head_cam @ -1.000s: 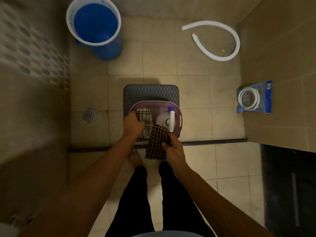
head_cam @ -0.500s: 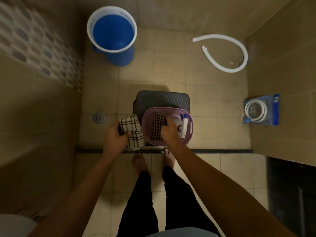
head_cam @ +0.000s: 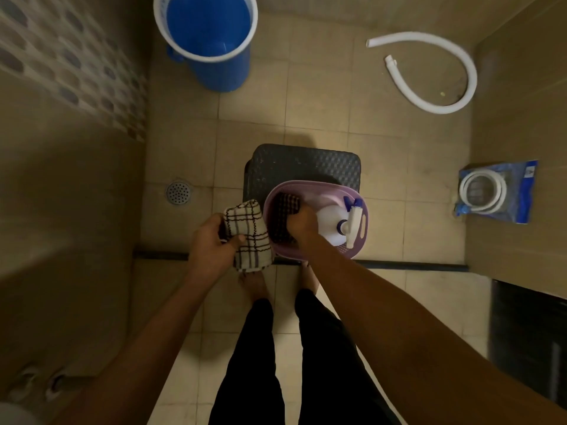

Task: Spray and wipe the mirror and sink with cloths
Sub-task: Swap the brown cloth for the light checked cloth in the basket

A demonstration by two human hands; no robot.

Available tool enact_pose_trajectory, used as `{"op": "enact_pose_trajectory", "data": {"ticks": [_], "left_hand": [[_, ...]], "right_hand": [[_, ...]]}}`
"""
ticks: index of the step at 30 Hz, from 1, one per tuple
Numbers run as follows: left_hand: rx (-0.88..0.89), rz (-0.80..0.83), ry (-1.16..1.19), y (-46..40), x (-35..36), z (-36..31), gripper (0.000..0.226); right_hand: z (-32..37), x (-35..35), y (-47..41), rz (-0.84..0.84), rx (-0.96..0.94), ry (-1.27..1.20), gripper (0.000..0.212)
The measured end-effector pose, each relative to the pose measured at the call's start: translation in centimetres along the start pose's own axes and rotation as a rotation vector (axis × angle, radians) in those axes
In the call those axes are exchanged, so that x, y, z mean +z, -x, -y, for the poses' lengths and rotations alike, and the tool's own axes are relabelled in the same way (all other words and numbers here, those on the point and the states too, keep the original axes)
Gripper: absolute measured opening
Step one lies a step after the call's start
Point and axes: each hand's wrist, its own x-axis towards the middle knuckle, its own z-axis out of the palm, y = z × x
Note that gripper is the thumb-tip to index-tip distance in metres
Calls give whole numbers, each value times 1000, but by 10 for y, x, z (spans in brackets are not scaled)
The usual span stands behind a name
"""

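Left hand grips the pale checked cloth at nine o'clock of the basket; right hand curls on the dark cloth inside, bottle at three; best lifted clear of the rim.

1. The cloth in the left hand is cream with dark checks.
2. The cloth in the basket is dark red, checked.
3. The basket is lilac.
4. The spray bottle is white with blue trim.
5. The bucket is blue, white-rimmed.
6. The stool is black.
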Motion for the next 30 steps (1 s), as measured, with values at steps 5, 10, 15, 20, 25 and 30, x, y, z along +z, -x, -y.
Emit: {"op": "enact_pose_trajectory", "data": {"ticks": [5, 10, 15, 20, 25, 30], "left_hand": [[-17, 30, -3, -1, -2, -3, 34], [-13, 39, -6, -2, 0, 0, 32], [-11, 55, -15, -1, 3, 4, 34], [-6, 54, 1, 7, 6, -12, 36], [101, -41, -113, 25, 12, -49, 29], [321, -47, -162, 55, 20, -84, 34]], "right_hand": [[-2, 0, 19, -219, -151, 93, 33], [-10, 6, 18, -167, -354, 368, 46], [-11, 3, 12, -109, -334, 359, 20], [4, -22, 46, -112, -474, 177, 28], [6, -35, 120, -62, -596, -197, 23], [19, -51, 153, 161, -432, -656, 42]]}}
